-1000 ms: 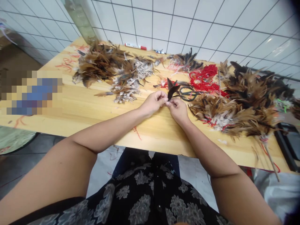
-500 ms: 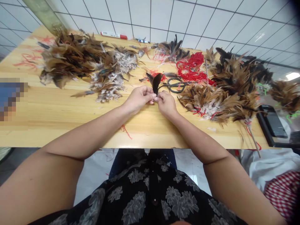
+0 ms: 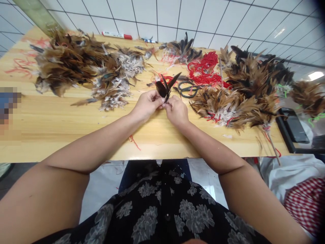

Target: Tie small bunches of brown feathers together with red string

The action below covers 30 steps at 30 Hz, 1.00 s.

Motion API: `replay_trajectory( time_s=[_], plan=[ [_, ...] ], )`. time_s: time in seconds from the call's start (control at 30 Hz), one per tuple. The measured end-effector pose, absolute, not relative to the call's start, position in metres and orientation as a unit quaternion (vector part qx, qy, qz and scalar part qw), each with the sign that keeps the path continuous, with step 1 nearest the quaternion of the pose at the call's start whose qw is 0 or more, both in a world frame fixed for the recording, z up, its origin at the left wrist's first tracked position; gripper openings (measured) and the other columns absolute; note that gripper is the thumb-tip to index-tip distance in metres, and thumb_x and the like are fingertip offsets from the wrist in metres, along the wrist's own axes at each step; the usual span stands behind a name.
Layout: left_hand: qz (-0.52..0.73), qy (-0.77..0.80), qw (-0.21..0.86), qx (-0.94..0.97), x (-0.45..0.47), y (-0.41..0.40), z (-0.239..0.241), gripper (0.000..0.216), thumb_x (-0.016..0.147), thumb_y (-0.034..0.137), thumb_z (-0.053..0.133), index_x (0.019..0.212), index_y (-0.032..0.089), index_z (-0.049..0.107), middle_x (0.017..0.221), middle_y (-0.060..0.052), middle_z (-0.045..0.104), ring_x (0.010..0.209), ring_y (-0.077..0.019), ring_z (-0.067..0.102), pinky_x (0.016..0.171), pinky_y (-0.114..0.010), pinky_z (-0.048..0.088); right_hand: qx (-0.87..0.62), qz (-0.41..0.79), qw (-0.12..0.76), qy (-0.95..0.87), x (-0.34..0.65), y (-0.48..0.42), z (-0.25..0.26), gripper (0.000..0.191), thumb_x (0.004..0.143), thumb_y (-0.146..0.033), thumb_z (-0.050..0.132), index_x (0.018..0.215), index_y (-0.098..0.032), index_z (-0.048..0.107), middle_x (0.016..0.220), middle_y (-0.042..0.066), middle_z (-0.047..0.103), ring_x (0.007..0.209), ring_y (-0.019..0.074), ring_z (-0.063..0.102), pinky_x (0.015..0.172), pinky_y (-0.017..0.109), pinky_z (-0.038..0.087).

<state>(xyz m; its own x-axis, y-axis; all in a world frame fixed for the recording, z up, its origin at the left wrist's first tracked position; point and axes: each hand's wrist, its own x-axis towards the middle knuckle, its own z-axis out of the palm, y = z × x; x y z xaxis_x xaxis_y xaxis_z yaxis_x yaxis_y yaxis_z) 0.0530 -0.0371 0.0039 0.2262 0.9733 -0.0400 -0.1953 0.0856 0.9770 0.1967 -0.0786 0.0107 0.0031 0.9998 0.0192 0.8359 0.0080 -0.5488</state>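
Note:
Several dark feathers (image 3: 166, 87) stand fanned out, tips away from me, above the middle of the table. My left hand (image 3: 148, 105) pinches them near the base, thumb on top. My right hand (image 3: 177, 109) is closed at the same quill ends, its fingertips touching those of the left; the bases are mostly hidden by the fingers. Just beyond my right hand lie black-handled scissors (image 3: 188, 89). Past them is a heap of red string (image 3: 205, 69). To the right of my right hand spreads a pile of brown feather bunches (image 3: 223, 105) with white quill ends and red ties.
A large pile of brown feathers (image 3: 68, 64) covers the table's (image 3: 76, 135) left back. Dark feathers (image 3: 184, 49), a red-capped marker (image 3: 116, 35) and a tiled wall (image 3: 167, 15) are at the back. A feathered stick (image 3: 274, 149) overhangs the front edge near a phone (image 3: 294, 125).
The dark feathers have spread from a narrow clump into a wider fan, tilted partly to the right. Both hands stay together at the bases. The whole view has shifted slightly.

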Motion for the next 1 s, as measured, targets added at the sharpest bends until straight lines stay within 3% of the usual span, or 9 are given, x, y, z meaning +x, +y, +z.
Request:
replay_trajectory(
  time_s=[0.13, 0.27, 0.43, 0.63, 0.73, 0.8, 1.0],
  plan=[
    [0.476, 0.391, 0.629, 0.474, 0.049, -0.033, 0.001, 0.028, 0.082, -0.008, 0.082, 0.071, 0.016, 0.075, 0.068, 0.000, 0.070, 0.060, -0.0100, 0.061, 0.061, -0.018, 0.052, -0.649, 0.254, 0.311, -0.646, 0.201, -0.069, -0.001, 0.039, 0.107, -0.021, 0.082, 0.078, -0.024, 0.055, 0.097, 0.004, 0.068, 0.099, 0.0244, 0.066, 0.087, 0.037, 0.045],
    [0.462, 0.392, 0.632, 0.483, 0.047, -0.032, -0.001, 0.031, 0.079, -0.004, 0.093, 0.070, 0.016, 0.071, 0.068, 0.000, 0.068, 0.059, -0.0103, 0.060, 0.060, -0.019, 0.052, -0.630, 0.276, 0.337, -0.643, 0.202, -0.063, -0.007, 0.049, 0.107, -0.013, 0.076, 0.069, -0.025, 0.047, 0.089, 0.001, 0.058, 0.092, 0.0220, 0.060, 0.085, 0.036, 0.042],
    [0.455, 0.393, 0.624, 0.499, 0.044, -0.028, 0.000, 0.033, 0.086, 0.001, 0.098, 0.073, 0.017, 0.071, 0.070, 0.000, 0.070, 0.062, -0.0119, 0.061, 0.062, -0.020, 0.053, -0.607, 0.329, 0.392, -0.608, 0.209, -0.058, -0.013, 0.054, 0.109, -0.027, 0.080, 0.065, -0.023, 0.050, 0.081, -0.001, 0.055, 0.084, 0.0179, 0.057, 0.085, 0.033, 0.044],
    [0.460, 0.407, 0.594, 0.520, 0.034, -0.023, 0.001, 0.027, 0.091, -0.004, 0.093, 0.082, 0.016, 0.078, 0.078, 0.000, 0.075, 0.075, -0.0138, 0.068, 0.072, -0.020, 0.053, -0.516, 0.437, 0.493, -0.547, 0.220, -0.058, -0.017, 0.047, 0.110, -0.060, 0.076, 0.086, -0.020, 0.078, 0.078, -0.002, 0.060, 0.084, 0.0152, 0.061, 0.087, 0.030, 0.053],
    [0.438, 0.395, 0.611, 0.528, 0.034, -0.027, 0.006, 0.023, 0.090, -0.006, 0.090, 0.085, 0.015, 0.081, 0.083, -0.001, 0.079, 0.085, -0.0163, 0.074, 0.083, -0.022, 0.057, -0.519, 0.458, 0.501, -0.520, 0.220, -0.058, -0.011, 0.059, 0.101, -0.078, 0.080, 0.083, -0.021, 0.076, 0.075, -0.002, 0.058, 0.085, 0.0162, 0.063, 0.082, 0.029, 0.054],
    [0.423, 0.394, 0.623, 0.528, 0.037, -0.031, 0.010, 0.023, 0.089, -0.008, 0.087, 0.087, 0.015, 0.082, 0.084, -0.001, 0.079, 0.084, -0.0163, 0.074, 0.082, -0.021, 0.057, -0.524, 0.469, 0.502, -0.503, 0.218, -0.058, -0.007, 0.064, 0.095, -0.085, 0.082, 0.081, -0.023, 0.073, 0.072, -0.002, 0.057, 0.083, 0.0164, 0.064, 0.076, 0.028, 0.052],
    [0.434, 0.379, 0.627, 0.523, 0.047, -0.039, 0.011, 0.028, 0.086, -0.011, 0.084, 0.081, 0.015, 0.074, 0.079, -0.001, 0.076, 0.076, -0.0156, 0.072, 0.077, -0.023, 0.057, -0.514, 0.498, 0.516, -0.471, 0.215, -0.055, -0.009, 0.068, 0.089, -0.086, 0.087, 0.076, -0.024, 0.061, 0.070, -0.004, 0.055, 0.073, 0.0128, 0.057, 0.069, 0.026, 0.050]
  ],
)
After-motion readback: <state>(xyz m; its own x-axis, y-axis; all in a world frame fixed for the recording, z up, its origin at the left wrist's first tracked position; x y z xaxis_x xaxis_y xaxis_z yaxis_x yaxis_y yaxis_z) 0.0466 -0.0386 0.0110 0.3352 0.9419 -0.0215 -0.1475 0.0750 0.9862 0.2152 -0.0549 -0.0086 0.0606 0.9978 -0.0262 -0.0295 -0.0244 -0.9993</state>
